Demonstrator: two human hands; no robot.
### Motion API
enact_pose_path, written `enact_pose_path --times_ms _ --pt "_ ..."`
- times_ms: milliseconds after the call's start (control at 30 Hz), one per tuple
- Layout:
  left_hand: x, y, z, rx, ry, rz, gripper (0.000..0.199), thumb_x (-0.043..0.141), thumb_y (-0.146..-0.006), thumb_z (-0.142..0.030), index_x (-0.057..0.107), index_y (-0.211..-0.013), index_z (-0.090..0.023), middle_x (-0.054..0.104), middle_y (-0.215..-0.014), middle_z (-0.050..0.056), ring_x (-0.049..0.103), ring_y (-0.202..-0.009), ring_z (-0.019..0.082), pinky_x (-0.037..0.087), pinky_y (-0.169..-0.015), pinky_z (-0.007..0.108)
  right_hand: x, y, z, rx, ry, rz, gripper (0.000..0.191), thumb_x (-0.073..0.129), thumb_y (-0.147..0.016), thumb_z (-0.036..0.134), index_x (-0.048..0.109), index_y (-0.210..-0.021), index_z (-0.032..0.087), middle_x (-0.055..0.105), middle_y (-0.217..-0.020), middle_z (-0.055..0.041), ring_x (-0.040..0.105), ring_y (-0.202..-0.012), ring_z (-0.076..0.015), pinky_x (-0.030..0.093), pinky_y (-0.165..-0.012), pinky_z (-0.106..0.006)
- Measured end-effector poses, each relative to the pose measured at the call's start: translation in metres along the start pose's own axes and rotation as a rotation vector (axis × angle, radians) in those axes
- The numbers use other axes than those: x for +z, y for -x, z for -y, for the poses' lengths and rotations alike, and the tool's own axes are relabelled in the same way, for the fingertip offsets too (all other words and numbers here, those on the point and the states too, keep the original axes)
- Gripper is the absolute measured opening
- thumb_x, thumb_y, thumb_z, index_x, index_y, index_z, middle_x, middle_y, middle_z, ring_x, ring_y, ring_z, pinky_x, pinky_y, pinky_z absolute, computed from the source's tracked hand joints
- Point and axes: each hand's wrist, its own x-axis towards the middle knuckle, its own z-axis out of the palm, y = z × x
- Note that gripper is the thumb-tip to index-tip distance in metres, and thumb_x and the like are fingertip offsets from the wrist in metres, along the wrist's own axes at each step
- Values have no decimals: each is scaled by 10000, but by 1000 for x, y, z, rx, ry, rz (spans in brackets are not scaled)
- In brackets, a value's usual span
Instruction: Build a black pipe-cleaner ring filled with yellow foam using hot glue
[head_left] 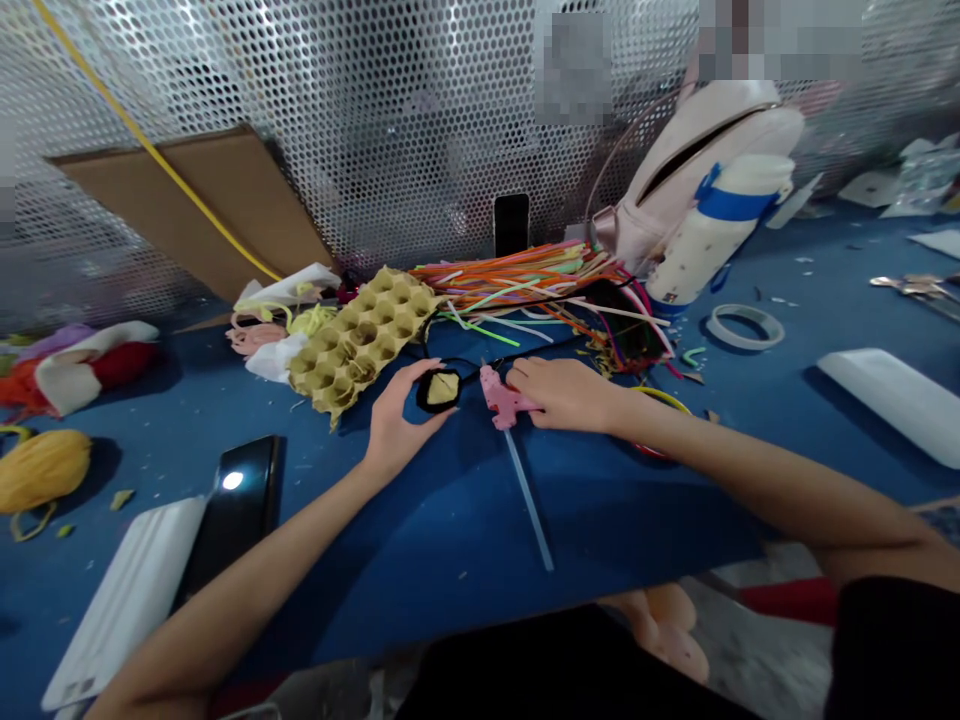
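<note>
My left hand [401, 415] grips a small round piece [442, 389] between thumb and fingers; it has a black fuzzy rim around a pale yellow centre. My right hand [559, 393] is wrapped round the handle of a pink hot glue gun [498, 396], its nozzle pointing away from me. A long clear glue stick [531, 505] sticks out of the gun's back toward the table's front edge. The two hands are a short gap apart, with the gun's nozzle just right of the round piece. A dark strand runs behind them.
A cardboard egg tray [364, 340] and a heap of coloured pipe cleaners [517, 275] lie behind my hands. A tape roll [745, 327], a white bottle [720, 230] and a pale bag [686, 150] are right. On the left are a black phone [232, 505] and yellow yarn [45, 470].
</note>
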Motion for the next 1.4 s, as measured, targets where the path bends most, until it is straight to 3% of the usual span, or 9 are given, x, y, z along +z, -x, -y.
enact_pose_path --times_ms 133,200,400,567,633,733,833,967,1400 --pt "1 2 -1 32 -12 2 544 805 -884 -323 596 -1377 -229 727 -1317 109 687 -1272 273 549 -1140 492 8 6 3 76 -45 -109 296 568 -837 111 597 -1129 141 666 -1182 -145 662 -1031 -273 419 -625 -307" --pt "2 2 -1 44 -21 -2 531 802 -887 -312 601 -1371 -229 728 -1319 110 688 -1269 273 549 -1138 495 9 13 -3 99 -110 -193 301 589 -852 184 582 -1152 164 668 -1171 -130 661 -1006 -275 445 -648 -311" --pt "1 3 -4 75 -48 -23 522 791 -898 -305 597 -1375 -219 725 -1335 121 684 -1276 279 543 -1141 506 17 26 -24 153 -428 -563 359 654 -866 262 604 -1210 172 704 -1184 -128 673 -1019 -273 520 -892 -393" --pt "1 3 -6 76 -74 -16 501 787 -904 -312 603 -1361 -220 718 -1347 121 679 -1291 277 543 -1140 484 18 28 -30 293 -745 -772 223 623 -953 383 694 -1039 190 708 -878 -56 604 -725 -183 490 -681 -329" --pt "2 3 -6 70 -62 -20 509 794 -898 -308 602 -1360 -216 719 -1340 119 682 -1283 272 548 -1133 479 17 30 -30 245 -939 -760 305 578 -999 456 710 -1019 182 666 -759 -25 519 -587 -135 427 -563 -292" --pt "4 3 -5 47 -38 -11 527 805 -887 -298 600 -1366 -219 720 -1332 116 688 -1265 266 552 -1125 480 16 37 -24 68 -1122 -610 419 536 -1039 532 734 -1026 164 671 -713 -19 486 -522 -100 379 -500 -265" --pt "5 3 -4 46 -25 20 533 811 -879 -296 605 -1363 -218 727 -1318 116 695 -1247 263 561 -1109 475 20 43 -12 -63 -1131 -453 427 584 -1024 541 749 -1074 150 734 -773 -46 503 -517 -90 398 -487 -249" --pt "7 3 -5 73 -19 59 511 796 -891 -299 611 -1360 -211 733 -1315 123 699 -1240 259 569 -1091 468 29 45 8 -38 -1081 -334 392 576 -1038 471 768 -1049 129 741 -777 -55 558 -572 -95 438 -533 -230" --pt "12 5 -10 73 -12 78 499 798 -883 -267 616 -1347 -234 733 -1310 103 705 -1216 240 569 -1070 440 28 36 19 -25 -997 -390 380 544 -1052 437 753 -962 132 618 -662 6 531 -605 -105 392 -581 -251"
